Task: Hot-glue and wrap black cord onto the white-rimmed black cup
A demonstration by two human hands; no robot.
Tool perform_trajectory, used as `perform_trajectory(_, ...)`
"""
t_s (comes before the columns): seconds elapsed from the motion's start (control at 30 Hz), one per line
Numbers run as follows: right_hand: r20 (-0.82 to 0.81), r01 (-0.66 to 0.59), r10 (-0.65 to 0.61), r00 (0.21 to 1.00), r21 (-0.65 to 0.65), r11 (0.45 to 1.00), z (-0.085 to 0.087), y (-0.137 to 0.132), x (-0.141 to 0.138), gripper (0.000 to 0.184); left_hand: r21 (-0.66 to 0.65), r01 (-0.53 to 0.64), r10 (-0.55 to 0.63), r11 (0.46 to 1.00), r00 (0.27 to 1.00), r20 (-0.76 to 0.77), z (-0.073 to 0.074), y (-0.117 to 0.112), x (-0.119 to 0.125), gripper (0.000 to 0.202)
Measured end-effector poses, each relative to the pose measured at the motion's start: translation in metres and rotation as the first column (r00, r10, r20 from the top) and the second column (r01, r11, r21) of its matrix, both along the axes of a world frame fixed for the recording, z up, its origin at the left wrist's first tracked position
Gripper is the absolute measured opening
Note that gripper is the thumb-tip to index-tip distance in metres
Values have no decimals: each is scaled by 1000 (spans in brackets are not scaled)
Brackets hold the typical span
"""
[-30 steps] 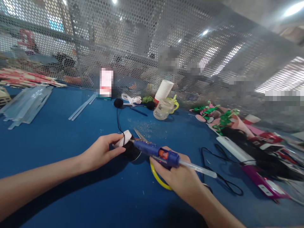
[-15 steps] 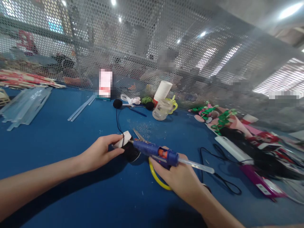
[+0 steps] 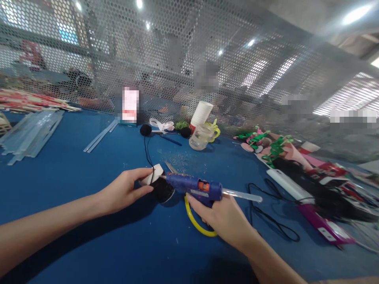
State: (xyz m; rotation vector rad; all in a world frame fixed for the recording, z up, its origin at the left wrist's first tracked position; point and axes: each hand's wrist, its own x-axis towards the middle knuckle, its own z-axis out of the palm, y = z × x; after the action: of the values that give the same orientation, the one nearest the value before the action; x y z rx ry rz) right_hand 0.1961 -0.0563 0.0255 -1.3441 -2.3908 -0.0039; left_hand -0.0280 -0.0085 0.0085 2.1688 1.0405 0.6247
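Note:
Between the thumb and fingers of my left hand (image 3: 133, 185) is a small white and black piece, its white part (image 3: 155, 173) uppermost and its dark part (image 3: 162, 191) below. A black cord crosses the white part and runs up to a black yarn ball (image 3: 145, 130). My right hand (image 3: 222, 217) is wrapped round a blue hot glue gun (image 3: 192, 185), whose nozzle is at the edge of the white part; I cannot tell if they touch. A clear glue stick (image 3: 242, 195) juts from its rear. Yellow-handled scissors (image 3: 197, 228) lie partly hidden beneath the gun.
Clear glue sticks (image 3: 34, 132) lie in a heap at the left. A plastic jar (image 3: 199, 138) and stacked paper cups (image 3: 202, 112) stand at the back, before a perforated metal screen (image 3: 166, 51). On the right are a power strip (image 3: 322, 225), a black cable (image 3: 275, 221) and craft flowers (image 3: 278, 148).
The glue gun has tilted so that its rear end and glue stick sit higher, nearly level. My left hand keeps the white and black piece in almost the same place.

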Motion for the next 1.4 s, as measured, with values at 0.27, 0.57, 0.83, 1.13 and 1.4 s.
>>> perform_trajectory(0.27,35,43,-41,999,-66,997,2,0,-1,30,-16,32,-32,999,999,18,2,0,-1,19)
perform_trajectory(0.57,-153,105,-127,980,-146,984,2,7,-3,26,-40,41,-40,998,999,17,2,1,-1,21)
perform_trajectory(0.83,-124,51,-65,990,-117,992,0,3,0,24,-24,49,-49,999,999,5,3,1,-1,19)
perform_trajectory(1.13,-14,81,-82,997,-49,995,-6,1,1,25,-19,17,-17,1000,1000,-11,0,1,-1,22)
perform_trajectory(1.4,-270,205,-257,928,-207,957,-9,-8,-23,13,-8,-1,1,1000,1000,-11,1,0,0,18)
